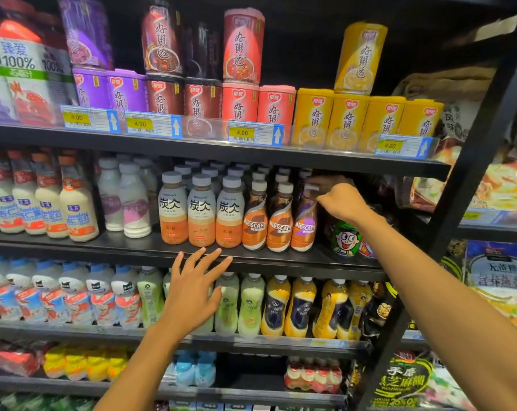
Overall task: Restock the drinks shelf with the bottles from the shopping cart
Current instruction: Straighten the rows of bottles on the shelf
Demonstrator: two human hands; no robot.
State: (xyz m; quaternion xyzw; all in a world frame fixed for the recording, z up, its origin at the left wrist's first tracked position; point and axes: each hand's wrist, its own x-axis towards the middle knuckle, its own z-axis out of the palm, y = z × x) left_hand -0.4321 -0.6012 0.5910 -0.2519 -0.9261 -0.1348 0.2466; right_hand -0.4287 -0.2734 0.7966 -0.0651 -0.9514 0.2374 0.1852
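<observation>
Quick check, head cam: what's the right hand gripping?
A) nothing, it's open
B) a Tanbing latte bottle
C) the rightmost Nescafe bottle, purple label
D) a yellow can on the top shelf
C: the right hand curls its fingers round the cap end of the rightmost Nescafe bottle on the middle shelf. The left hand is spread open lower down and holds nothing.

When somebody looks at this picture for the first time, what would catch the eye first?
Probably the right hand, gripping the top of the rightmost Nescafé bottle on the middle shelf. Next, the left hand, fingers spread in front of that shelf's edge, and the bright yellow cans on the top shelf, right side.
</observation>
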